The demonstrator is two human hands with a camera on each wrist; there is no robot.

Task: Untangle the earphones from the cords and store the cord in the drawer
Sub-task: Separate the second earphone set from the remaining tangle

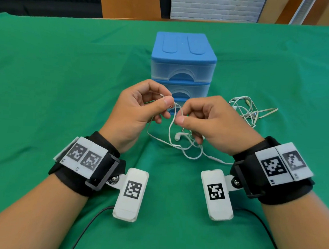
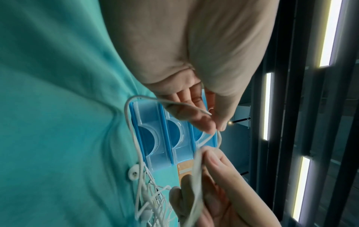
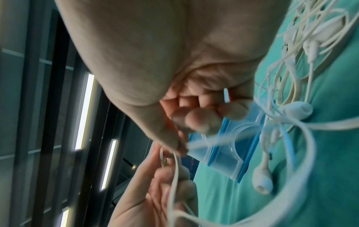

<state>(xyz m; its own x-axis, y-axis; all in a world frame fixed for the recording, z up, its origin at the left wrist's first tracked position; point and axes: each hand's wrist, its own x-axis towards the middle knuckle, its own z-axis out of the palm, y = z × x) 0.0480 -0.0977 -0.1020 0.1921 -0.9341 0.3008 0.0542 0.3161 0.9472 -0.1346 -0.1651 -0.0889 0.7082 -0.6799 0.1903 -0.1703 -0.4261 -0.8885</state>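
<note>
A thin white earphone wire loops between both hands above the green cloth. My left hand pinches it between thumb and forefinger; in the left wrist view the left hand holds the wire the same way. My right hand pinches the loop just below and to the right, in front of the blue drawer unit. An earbud hangs beneath the right hand, over loose coils. Two earbuds show in the right wrist view. A second tangle of cords lies right of the drawers.
The drawer unit has clear drawers, all closed. A flat beige cord trails from the right tangle. The green cloth covers the whole table. Black cables run from the wrist cameras towards me.
</note>
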